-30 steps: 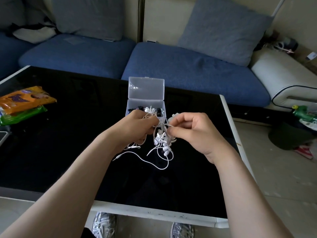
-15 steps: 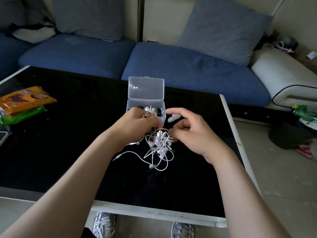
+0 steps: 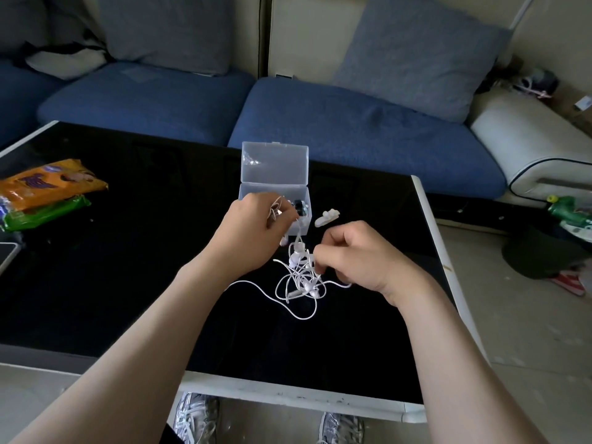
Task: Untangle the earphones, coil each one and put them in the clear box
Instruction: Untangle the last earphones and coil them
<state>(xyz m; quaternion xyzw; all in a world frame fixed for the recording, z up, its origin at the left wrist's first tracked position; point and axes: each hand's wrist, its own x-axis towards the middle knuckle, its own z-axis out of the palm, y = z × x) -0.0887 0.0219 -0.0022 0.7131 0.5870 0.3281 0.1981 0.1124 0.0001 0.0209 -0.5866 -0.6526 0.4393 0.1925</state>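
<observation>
While the left hand (image 3: 253, 232) is gripping a cord (image 3: 298, 232) at the tangle's (image 3: 301, 278) 11 o'clock, the right hand (image 3: 355, 257) is pinching its 3 o'clock edge, nearer.

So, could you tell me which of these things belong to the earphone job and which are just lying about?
Job: tangled white earphones, held by the left hand and pinched by the right hand; open clear box.
Lying about: orange snack packet, green packet beside it, grey cushion on the sofa.
</observation>
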